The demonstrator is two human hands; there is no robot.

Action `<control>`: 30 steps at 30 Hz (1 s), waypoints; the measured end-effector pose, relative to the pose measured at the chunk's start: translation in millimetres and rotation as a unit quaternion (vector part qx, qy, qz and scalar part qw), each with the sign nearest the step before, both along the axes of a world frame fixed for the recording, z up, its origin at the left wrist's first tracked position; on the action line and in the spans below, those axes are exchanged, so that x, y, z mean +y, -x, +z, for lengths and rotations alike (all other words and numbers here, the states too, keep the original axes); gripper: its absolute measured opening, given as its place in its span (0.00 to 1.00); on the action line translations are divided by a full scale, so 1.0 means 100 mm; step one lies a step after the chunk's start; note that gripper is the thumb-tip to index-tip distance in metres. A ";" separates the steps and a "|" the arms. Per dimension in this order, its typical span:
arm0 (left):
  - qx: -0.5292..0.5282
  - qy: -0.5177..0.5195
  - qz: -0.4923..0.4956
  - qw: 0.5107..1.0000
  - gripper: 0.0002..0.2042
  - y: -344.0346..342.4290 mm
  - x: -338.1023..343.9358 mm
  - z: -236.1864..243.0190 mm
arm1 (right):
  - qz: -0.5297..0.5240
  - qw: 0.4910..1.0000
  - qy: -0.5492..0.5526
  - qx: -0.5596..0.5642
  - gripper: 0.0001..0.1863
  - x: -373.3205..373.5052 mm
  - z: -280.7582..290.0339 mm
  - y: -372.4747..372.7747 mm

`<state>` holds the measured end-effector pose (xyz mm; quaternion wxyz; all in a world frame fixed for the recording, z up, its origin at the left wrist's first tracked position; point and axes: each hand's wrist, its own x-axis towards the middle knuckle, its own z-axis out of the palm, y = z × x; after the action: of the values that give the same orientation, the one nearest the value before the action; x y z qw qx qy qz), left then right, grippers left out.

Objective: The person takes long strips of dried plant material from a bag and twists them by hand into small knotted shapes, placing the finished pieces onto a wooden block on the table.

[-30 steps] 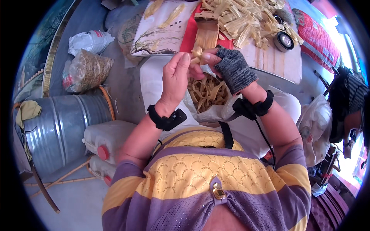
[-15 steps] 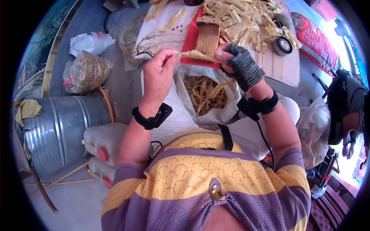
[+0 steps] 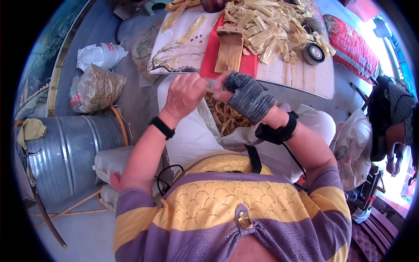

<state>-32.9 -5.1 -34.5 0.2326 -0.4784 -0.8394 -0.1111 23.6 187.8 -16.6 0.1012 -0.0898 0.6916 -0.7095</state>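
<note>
Just off the near edge of the table, my left hand (image 3: 187, 94) is closed in a fist on one end of a narrow pale strip (image 3: 211, 91) that looks like dried husk. My right hand (image 3: 248, 95), in a grey fingerless glove, pinches the same strip close beside it. Most of the strip is hidden by my fingers. Beneath them, between my knees, an open white sack (image 3: 234, 139) holds a tangle of twisted strips (image 3: 227, 118). A small wooden board (image 3: 228, 53) rests on a red sheet (image 3: 211, 50) on the table.
Loose husk strips (image 3: 270, 28) are heaped on the white table (image 3: 176, 56), beside a round black-and-silver object (image 3: 314, 53). A metal drum (image 3: 74, 150), plastic jugs (image 3: 111, 163) and filled bags (image 3: 98, 89) stand left. A red sack (image 3: 351, 48) and another person's arm (image 3: 399, 129) are right.
Both hands have come down from the table edge toward my body and closer together. The strip, stretched out between them before, is now mostly covered by my fingers.
</note>
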 end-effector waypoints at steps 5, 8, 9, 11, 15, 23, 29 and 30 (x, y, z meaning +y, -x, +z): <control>-0.050 -0.066 0.020 0.996 0.05 0.20 0.11 -0.04 | -0.084 0.987 -0.056 0.128 0.09 0.01 0.02 0.10; -0.451 -0.252 0.023 0.856 0.06 0.13 0.33 0.05 | -0.154 0.976 -0.113 0.104 0.09 0.22 -0.06 0.29; -0.605 -0.313 0.005 0.732 0.08 0.15 0.34 0.04 | -0.163 0.974 -0.142 0.072 0.10 0.29 -0.08 0.35; -0.629 -0.342 -0.013 0.698 0.08 0.21 0.37 0.05 | -0.174 0.952 -0.241 0.077 0.15 0.37 -0.06 0.41; -0.616 -0.331 0.011 0.714 0.09 0.32 0.41 0.06 | -0.195 0.949 -0.232 0.088 0.15 0.40 -0.19 0.50; -0.503 -0.297 0.045 0.811 0.07 0.58 0.49 -0.10 | -0.235 0.925 -0.265 0.138 0.14 0.34 -0.22 0.62; -0.473 -0.175 0.138 0.852 0.07 0.24 0.33 0.02 | -0.230 0.895 -0.368 0.108 0.10 0.38 -0.28 0.47; -0.477 -0.174 0.141 0.850 0.07 0.13 0.31 0.05 | -0.227 0.896 -0.367 0.104 0.10 0.34 -0.26 0.39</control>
<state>-46.0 25.5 -29.9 -0.1036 -0.1950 -0.8727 -0.4354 -15.2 221.9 -42.4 -0.1094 0.0402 0.9111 -0.3954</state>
